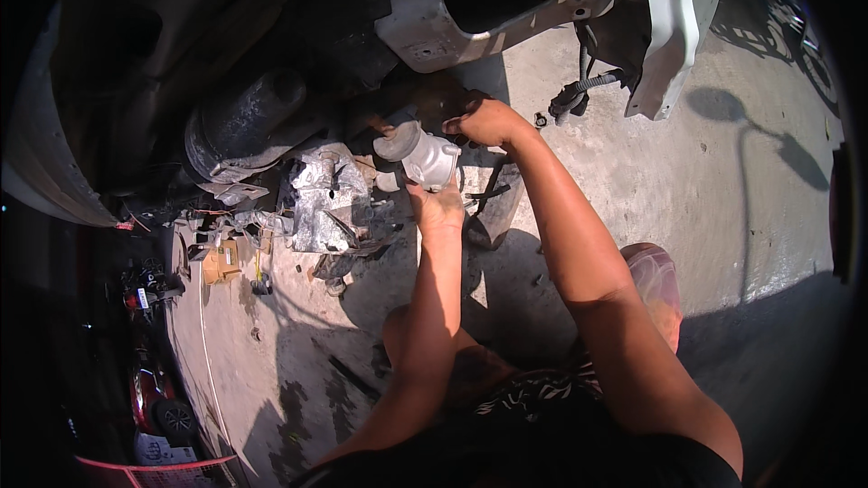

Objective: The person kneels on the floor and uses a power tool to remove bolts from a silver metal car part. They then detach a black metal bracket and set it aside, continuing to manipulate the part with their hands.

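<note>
A silver cast-metal housing (432, 161) with a round end sits below the underside of a vehicle. From below, my left hand (438, 208) grips it, thumb on its near left side and most fingers hidden behind it. My right hand (489, 123) is just right of the housing, its fingers bent and pinched in shadow at the upper right. What those fingers hold, if anything, cannot be made out. A crumpled silvery heat shield (325, 203) lies left of the housing.
The vehicle's grey metal bracket (429, 41) overhangs the work, and a pale panel (667, 32) hangs at the upper right. A dark corrugated hose (579, 95) dangles between them. Left, a large dark cylinder (249, 117) hangs; a cardboard box (220, 261) is on the concrete floor.
</note>
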`<state>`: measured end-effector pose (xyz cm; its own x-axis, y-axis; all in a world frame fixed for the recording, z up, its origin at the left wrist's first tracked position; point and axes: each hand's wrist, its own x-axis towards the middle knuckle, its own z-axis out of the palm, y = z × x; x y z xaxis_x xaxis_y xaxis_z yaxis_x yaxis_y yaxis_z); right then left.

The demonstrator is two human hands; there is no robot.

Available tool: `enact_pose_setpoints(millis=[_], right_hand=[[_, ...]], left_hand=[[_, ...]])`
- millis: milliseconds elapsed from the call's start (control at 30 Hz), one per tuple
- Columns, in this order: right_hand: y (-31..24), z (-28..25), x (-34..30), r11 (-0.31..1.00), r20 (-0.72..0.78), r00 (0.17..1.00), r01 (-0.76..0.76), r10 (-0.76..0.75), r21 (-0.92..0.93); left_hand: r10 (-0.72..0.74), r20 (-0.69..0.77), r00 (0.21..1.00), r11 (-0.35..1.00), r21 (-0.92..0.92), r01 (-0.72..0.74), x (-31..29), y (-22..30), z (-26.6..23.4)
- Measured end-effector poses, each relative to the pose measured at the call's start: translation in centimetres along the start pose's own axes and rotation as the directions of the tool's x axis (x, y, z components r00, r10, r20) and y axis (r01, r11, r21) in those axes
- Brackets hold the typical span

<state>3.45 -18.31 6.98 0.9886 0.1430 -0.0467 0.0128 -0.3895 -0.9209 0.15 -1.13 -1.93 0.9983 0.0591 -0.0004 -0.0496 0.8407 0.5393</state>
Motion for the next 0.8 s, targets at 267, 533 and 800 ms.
enact_pose_setpoints(millis=[267,533,800], right_hand=[[-0.1,1.3,-0.1,0.922,0.125,0.989,-0.123,0.082,0.368],[2.8,4.0,1.9,0.660,0.090,0.993,-0.115,0.072,0.742],[4.2,7.1,1.3,0.366,0.182,0.983,-0.179,0.028,0.913]], left_hand=[[-0.056,-0.002,0.998,0.997,-0.051,0.056,0.2,-0.8,-0.5],[-0.045,-0.050,0.998,0.972,-0.235,0.032,0.7,-2.5,-1.5],[-0.087,-0.046,0.995,0.978,-0.196,0.077,-1.0,-0.2,1.1]])
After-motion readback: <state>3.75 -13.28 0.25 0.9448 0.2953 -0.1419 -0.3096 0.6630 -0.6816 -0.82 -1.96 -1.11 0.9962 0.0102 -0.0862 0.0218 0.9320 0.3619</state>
